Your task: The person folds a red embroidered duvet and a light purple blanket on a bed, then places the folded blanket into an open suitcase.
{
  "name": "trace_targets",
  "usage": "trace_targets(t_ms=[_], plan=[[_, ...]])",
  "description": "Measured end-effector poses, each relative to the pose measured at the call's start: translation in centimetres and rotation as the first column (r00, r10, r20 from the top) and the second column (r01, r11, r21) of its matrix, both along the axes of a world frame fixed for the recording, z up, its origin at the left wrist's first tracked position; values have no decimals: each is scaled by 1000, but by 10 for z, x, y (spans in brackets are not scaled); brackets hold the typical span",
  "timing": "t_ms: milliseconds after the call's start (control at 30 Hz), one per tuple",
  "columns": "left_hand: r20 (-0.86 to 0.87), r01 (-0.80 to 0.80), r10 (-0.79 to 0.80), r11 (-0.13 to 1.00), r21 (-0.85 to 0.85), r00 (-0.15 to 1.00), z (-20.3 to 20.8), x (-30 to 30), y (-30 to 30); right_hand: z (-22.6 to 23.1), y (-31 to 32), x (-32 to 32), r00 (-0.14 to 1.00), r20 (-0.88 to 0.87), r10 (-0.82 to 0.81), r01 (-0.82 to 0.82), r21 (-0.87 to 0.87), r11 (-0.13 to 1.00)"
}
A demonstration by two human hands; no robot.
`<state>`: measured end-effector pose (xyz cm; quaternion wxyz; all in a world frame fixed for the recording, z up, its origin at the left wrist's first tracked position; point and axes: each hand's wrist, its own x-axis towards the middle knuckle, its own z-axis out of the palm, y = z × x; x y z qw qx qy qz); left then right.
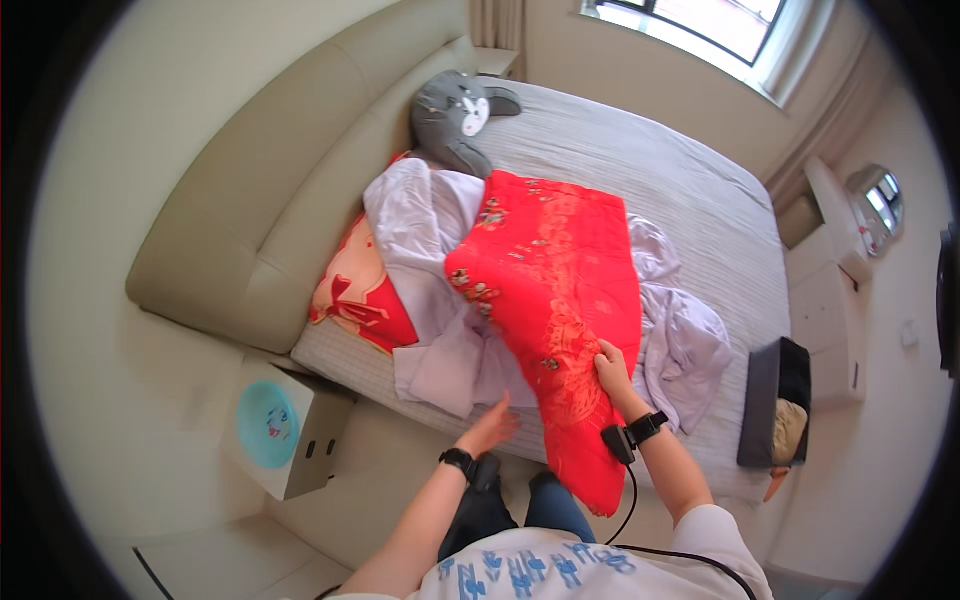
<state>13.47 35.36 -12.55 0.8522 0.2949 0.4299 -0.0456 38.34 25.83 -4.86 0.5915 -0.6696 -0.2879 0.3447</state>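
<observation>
A red patterned quilt [585,270] hangs partly over the near side of the bed, its lower corner below the mattress edge. My right hand [612,372] is closed on the quilt's right edge, thumb on top. To the left of the quilt, my left hand [487,426] is held in the air with fingers stretched out, holding nothing. A crumpled pale lavender cloth [425,225] lies under and beside the quilt, and more of it bunches on the right. Under it, a red and peach pillow [358,300] shows in part.
The bed [720,195] has a beige padded headboard [240,180] on the left. A grey plush animal cushion [445,112] lies at the far end. A nightstand [315,430] bears a turquoise basin [267,424]. A dark open box [765,400] stands at the right, near white drawers [825,310].
</observation>
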Motion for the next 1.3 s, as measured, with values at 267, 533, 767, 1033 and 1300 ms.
trace_targets(t_ms=[267,533,767,1033,1300], plan=[[361,-43,398,720,-693,843,21,53,-8,72,-65,-58,952,-302,44,-63,-55,997],[403,-338,481,862,-377,778,45,35,17,69,-85,-50,935,-348,-64,5,-169,986],[377,-318,516,821,-475,769,40,28,-26,74,-67,-47,884,-467,2,-52,-94,994],[512,-405,445,893,-195,735,30,51,1,63,-59,-28,979,-200,-32,-11,-211,977],[440,-444,437,891,-91,785,135,113,51,-19,-117,42,934,-189,-304,250,-265,931]])
